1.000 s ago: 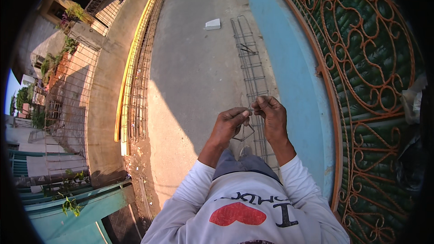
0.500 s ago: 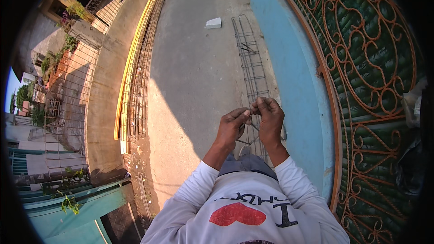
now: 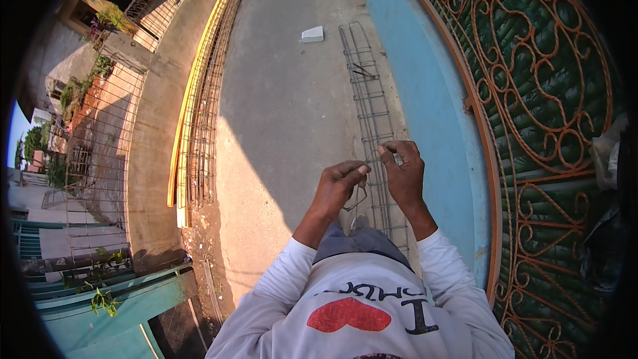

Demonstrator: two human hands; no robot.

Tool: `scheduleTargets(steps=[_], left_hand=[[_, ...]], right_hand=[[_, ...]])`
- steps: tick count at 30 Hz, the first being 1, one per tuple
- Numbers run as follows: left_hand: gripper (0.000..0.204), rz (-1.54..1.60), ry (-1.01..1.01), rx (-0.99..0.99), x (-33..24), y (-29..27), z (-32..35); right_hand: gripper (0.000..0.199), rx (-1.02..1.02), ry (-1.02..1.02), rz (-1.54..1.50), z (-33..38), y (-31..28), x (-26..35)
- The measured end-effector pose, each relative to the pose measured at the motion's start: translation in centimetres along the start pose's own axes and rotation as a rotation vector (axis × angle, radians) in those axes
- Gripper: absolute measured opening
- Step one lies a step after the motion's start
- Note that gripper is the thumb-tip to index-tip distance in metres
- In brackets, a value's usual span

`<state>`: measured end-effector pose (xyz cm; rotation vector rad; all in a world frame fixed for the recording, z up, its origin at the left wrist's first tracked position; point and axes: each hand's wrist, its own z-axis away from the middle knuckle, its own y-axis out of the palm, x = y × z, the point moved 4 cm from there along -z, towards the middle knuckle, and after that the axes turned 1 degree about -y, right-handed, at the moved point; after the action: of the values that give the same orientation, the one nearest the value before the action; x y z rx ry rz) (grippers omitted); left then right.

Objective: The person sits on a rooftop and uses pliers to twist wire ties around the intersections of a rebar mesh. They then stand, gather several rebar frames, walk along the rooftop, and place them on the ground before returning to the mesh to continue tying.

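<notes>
My left hand (image 3: 335,191) is closed, thumb against fingers, with a thin bent wire (image 3: 362,197) hanging below its fingertips. Just to its right and a little higher, my right hand (image 3: 405,173) makes a pinch. Whatever its fingertips may hold is too small to make out. A gap separates the two hands. Beneath them, a long steel rebar cage (image 3: 373,116) with rectangular ties lies on the pavement, running away from me beside the blue wall. My hands and body cover parts of its near end.
More rebar cages (image 3: 203,119) and long yellow strips (image 3: 193,93) lie along the left wall. A white block (image 3: 312,34) sits on the road (image 3: 279,93) ahead. To my right are the blue wall (image 3: 432,93) and an ornate rust-coloured metal gate (image 3: 531,80).
My hands, which were together at the fingertips, have come apart. The right hand has shifted slightly right. The bent wire stays by my left hand.
</notes>
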<state>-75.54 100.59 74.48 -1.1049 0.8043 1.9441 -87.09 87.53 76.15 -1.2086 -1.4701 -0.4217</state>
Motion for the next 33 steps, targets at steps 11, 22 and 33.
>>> scheduleTargets(steps=[11,22,33], left_hand=[[0.026,-0.135,0.042,0.063,-1.6,-0.7,0.0],[0.026,-0.116,-0.017,0.141,-1.9,-1.2,0.6],[0.029,-0.264,0.223,0.13,-1.2,-0.6,1.0]], right_hand=[[0.064,0.122,-0.148,0.266,-0.5,-2.4,2.6],[0.028,0.365,-0.606,0.595,-1.5,-2.9,4.9],[0.025,0.597,0.629,-0.259,-0.2,-1.8,-2.5]])
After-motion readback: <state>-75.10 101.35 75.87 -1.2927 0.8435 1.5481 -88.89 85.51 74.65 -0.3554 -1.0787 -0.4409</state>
